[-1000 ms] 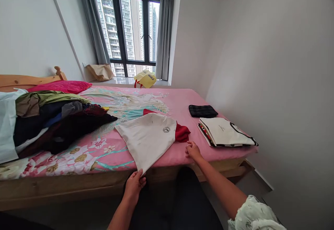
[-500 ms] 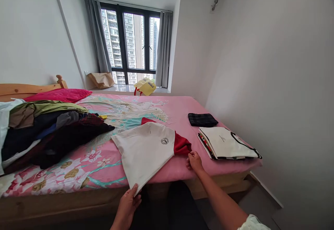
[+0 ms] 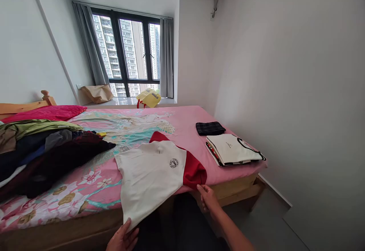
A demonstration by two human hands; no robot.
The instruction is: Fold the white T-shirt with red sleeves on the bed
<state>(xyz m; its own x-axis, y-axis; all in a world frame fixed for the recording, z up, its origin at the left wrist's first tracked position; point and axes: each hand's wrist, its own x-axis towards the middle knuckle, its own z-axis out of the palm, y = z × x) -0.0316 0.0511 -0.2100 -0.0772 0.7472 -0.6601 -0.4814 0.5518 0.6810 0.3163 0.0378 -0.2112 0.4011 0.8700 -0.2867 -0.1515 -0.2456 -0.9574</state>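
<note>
A white T-shirt with red sleeves and a small round logo [image 3: 151,175] lies spread on the pink floral bed [image 3: 137,125], its hem hanging over the near edge. My left hand [image 3: 123,239] pinches the hem's lower corner at the bottom of the view. My right hand [image 3: 207,197] grips the edge of the red sleeve at the bed's near edge. Both hands are closed on the shirt.
A heap of dark and green unfolded clothes [image 3: 42,148] covers the bed's left side. A stack of folded shirts [image 3: 232,150] and a folded dark cloth [image 3: 210,128] lie at the right. A yellow bag [image 3: 148,97] and a brown bag [image 3: 97,93] sit on the window sill.
The shirt has been drawn toward me and down over the bed's near edge, with the red sleeve now spread out. Both hands moved lower; the view tilted up.
</note>
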